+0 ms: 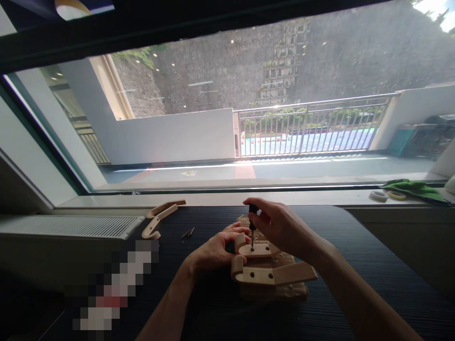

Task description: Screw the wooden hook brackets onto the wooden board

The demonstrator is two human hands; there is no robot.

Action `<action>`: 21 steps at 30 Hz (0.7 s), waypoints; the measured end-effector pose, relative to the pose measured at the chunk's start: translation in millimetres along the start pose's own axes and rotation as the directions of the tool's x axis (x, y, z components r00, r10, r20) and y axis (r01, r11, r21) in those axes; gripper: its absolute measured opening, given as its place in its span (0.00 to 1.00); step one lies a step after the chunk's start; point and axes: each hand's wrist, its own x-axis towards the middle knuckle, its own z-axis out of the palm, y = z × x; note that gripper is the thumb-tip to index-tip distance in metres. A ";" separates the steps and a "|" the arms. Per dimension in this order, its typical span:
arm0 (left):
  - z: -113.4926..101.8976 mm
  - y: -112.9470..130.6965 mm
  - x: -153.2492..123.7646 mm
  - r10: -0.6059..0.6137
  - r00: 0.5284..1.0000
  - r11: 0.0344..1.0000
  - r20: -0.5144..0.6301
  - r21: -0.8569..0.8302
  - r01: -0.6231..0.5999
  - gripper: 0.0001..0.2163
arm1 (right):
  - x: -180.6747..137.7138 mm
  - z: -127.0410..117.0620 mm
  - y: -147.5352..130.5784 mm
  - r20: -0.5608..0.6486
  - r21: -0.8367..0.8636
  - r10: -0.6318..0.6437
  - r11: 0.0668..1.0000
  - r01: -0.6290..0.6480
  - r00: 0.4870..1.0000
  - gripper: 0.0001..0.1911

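My right hand (280, 227) is closed round the black handle of a small screwdriver (252, 233), held upright with its tip in a hole of a wooden hook (256, 250). My left hand (217, 248) grips the curved left end of that hook and steadies it. A second wooden hook (273, 274) lies just in front, with two holes showing. Both hooks rest on a wooden board (284, 290) on the dark table (355, 265).
Two more wooden hooks (159, 218) lie at the table's far left, with a few dark screws (188, 232) beside them. A white vent grille (71, 226) is at the left. Tape rolls (387, 195) and a green cloth (415, 188) sit on the window sill at the right.
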 end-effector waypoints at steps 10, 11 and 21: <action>2.3 3.8 0.6 0.008 1.000 1.000 -0.019 0.008 -0.008 0.17 | 1.4 -0.2 -0.1 -0.011 0.042 0.000 0.999 0.000 1.000 0.15; 2.3 4.3 0.5 0.007 1.000 1.000 -0.017 0.006 -0.007 0.17 | 1.2 -0.4 -0.2 -0.007 0.044 0.004 0.999 -0.003 1.000 0.15; 2.5 6.9 -1.4 -0.015 1.000 0.998 -0.016 -0.067 0.014 0.15 | 1.3 -0.3 -0.4 -0.009 0.022 -0.006 1.000 0.006 1.000 0.15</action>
